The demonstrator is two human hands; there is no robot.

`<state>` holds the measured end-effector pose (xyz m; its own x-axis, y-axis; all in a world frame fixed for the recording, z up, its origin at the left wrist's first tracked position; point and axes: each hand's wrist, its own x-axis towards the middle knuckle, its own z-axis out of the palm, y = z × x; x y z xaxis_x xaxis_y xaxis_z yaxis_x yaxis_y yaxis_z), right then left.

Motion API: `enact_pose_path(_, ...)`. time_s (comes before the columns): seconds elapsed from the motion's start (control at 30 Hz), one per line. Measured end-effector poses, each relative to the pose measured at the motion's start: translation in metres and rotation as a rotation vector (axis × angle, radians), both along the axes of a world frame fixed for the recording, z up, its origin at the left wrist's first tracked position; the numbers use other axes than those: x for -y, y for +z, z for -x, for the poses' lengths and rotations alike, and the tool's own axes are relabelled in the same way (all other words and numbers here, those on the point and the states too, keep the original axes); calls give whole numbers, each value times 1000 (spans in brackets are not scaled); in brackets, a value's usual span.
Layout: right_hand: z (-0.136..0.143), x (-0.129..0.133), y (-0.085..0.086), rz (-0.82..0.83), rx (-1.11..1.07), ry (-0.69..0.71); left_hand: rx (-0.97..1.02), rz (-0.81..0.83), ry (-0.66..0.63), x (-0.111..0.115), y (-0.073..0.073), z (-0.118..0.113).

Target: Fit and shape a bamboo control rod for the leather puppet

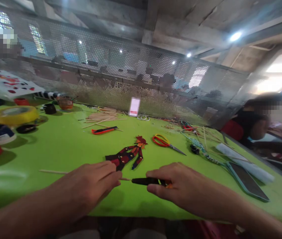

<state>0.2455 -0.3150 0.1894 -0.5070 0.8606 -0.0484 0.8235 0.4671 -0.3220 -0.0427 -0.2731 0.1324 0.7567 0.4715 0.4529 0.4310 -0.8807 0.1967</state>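
Note:
My left hand [92,181] is closed around a thin wooden stick [53,172], which sticks out on both sides of the fingers. In my right hand [180,182] are pliers [143,181] with black jaws and a bit of orange handle showing. Their jaw tips point left and meet, or nearly meet, the stick's right end; whether they grip it I cannot tell. Just beyond my left fingers lies a jointed paper figure [131,155] in dark red, orange and black with brass fasteners, its lower part partly hidden by that hand.
Beyond the figure are scissors [162,140], a red-and-black cutter knife [103,130] and a pile of wooden sticks [103,115]. Yellow tape [16,115] and paint jars stand left. A phone [249,182] with a beaded strap lies right. A mesh screen [111,76] borders the green table; a person sits at right.

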Motion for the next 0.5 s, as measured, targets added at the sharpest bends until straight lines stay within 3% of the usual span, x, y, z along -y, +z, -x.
enact_pose_path(0.13, 1, 15, -19, -438, 238, -31, -49, 173, 1, -1, 0, -4)
enact_pose_path(0.27, 10, 24, -20, -745, 413, -4, -9, 396, 10, -4, 6, -8)
enact_pose_path(0.4, 16, 27, -11, -805, 530, 45, -2, 454, -14, -5, 10, -8)
enact_pose_path(0.5, 16, 26, -14, -801, 511, 35, 4, 438, -60, -8, 6, -7)
